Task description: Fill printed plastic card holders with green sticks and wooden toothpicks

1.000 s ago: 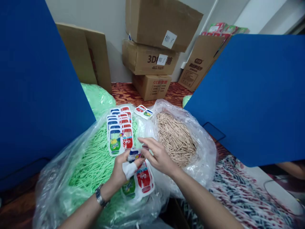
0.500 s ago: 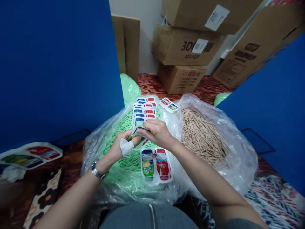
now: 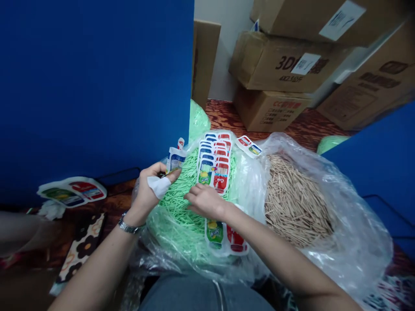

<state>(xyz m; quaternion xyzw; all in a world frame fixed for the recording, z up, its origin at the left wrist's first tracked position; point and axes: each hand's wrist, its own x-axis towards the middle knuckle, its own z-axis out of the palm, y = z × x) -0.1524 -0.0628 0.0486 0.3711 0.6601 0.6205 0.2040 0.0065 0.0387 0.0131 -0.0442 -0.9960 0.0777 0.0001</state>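
My left hand (image 3: 149,188), thumb wrapped in white tape, is closed on a small plastic packet (image 3: 175,158) with blue print, held upright over the green sticks. My right hand (image 3: 205,202) reaches palm down into the pile of green sticks (image 3: 177,205), fingers curled on them; whether it pinches any I cannot make out. A row of filled packets (image 3: 214,164) with green and red labels lies on the sticks just beyond my hands. One more double packet (image 3: 226,234) lies under my right wrist.
A clear bag of tan sticks (image 3: 293,196) stands to the right. Blue panels (image 3: 94,86) wall off both sides. Another packet sheet (image 3: 73,191) lies on the wooden table at left. Cardboard boxes (image 3: 285,65) are stacked behind. A floral cloth (image 3: 82,244) lies lower left.
My hands have parted: the left lifted the packet up and left, the right dropped onto the green sticks. The view swung further left.
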